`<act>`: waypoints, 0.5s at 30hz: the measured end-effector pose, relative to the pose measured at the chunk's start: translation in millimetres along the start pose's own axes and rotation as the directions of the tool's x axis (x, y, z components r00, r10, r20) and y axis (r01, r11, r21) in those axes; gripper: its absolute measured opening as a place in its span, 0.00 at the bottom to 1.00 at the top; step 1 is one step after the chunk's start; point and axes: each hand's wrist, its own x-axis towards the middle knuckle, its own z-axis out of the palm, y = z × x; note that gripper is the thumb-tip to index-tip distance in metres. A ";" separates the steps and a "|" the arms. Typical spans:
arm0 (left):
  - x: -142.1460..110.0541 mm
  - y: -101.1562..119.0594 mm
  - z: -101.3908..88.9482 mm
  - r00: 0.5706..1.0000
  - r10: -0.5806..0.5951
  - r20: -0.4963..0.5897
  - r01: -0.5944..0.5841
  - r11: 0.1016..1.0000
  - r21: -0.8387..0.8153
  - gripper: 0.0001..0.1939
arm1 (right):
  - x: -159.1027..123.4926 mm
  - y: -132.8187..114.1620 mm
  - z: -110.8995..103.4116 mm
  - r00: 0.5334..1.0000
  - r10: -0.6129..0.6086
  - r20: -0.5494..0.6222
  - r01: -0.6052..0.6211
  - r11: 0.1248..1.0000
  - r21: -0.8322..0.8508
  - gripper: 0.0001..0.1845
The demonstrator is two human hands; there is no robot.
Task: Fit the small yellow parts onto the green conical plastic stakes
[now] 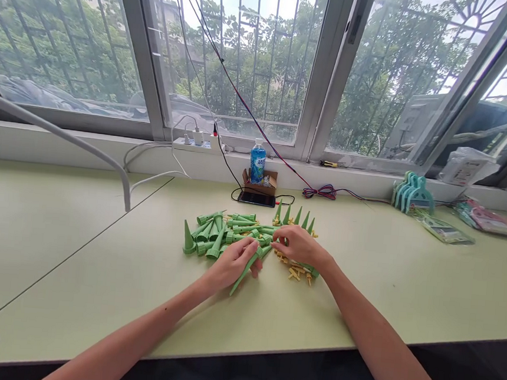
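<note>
My left hand is closed around a green plastic cone spike, its pointed end slanting down toward the table's front edge. To the right, my right hand has its fingers pinched together close to the spike's wide end; whatever they hold is too small to make out. Behind and left of the hands lies a heap of green cone spikes, several of them tipped over. Small yellow T-shaped plastic pieces are scattered below the right hand. Beyond it several green spikes stand upright in a row.
A phone with a cable lies at the back, before a small cardboard box and a blue bottle. Coiled wire, teal hangers and plastic packets are farther right. A white cable hangs at left.
</note>
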 end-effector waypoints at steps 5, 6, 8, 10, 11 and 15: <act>0.6 -0.6 -0.5 1.000 -0.010 -0.027 0.010 1.000 0.017 0.20 | 0.0 4.6 -2.5 0.996 0.033 -0.085 -0.033 0.999 -0.003 0.09; 0.7 -0.7 -0.4 0.999 -0.005 -0.032 0.006 1.000 0.022 0.19 | -0.3 5.3 -3.6 0.996 0.029 -0.086 -0.029 1.000 0.002 0.09; 0.8 -0.5 -0.1 0.999 0.002 -0.048 0.000 0.999 0.033 0.19 | -1.1 5.9 -5.5 0.998 -0.001 -0.065 0.002 1.000 0.016 0.09; 0.7 0.6 0.3 0.998 0.006 -0.068 -0.004 0.999 0.040 0.19 | -2.0 5.5 -6.9 0.999 -0.039 -0.024 0.040 0.999 0.031 0.08; 0.6 1.6 0.6 0.997 0.011 -0.080 -0.008 0.999 0.034 0.19 | -2.4 5.2 -7.3 0.999 -0.052 0.003 0.052 0.998 0.038 0.07; -0.2 7.0 2.3 0.991 0.039 -0.131 -0.043 0.999 -0.027 0.19 | -4.1 4.8 -8.5 0.992 -0.063 0.108 0.058 0.997 0.049 0.05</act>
